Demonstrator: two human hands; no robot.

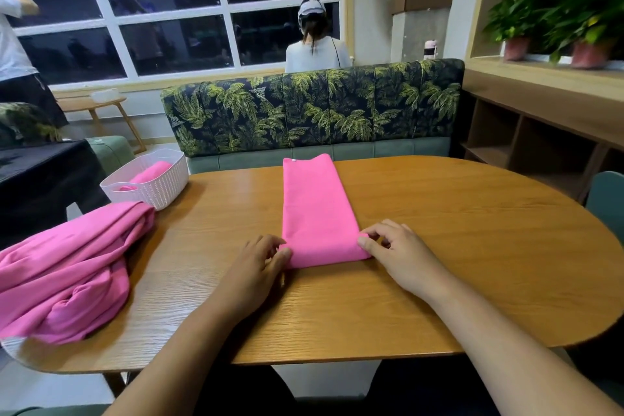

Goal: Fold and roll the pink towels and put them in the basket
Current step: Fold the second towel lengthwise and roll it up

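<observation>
Now the left hand (261, 258) and right hand (400, 252) pinch the near end of the towel (317, 209), and uneven pushing could send the roll crooked

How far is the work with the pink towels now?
Done: one rolled pink towel lies in the white woven plastic basket. In hand: a long folded pink towel lies flat on the oval wooden table; the left hand and the right hand pinch its near end, seemingly to begin rolling. Left: roll and basket this one, then the heap of loose pink towels at the table's left edge.
</observation>
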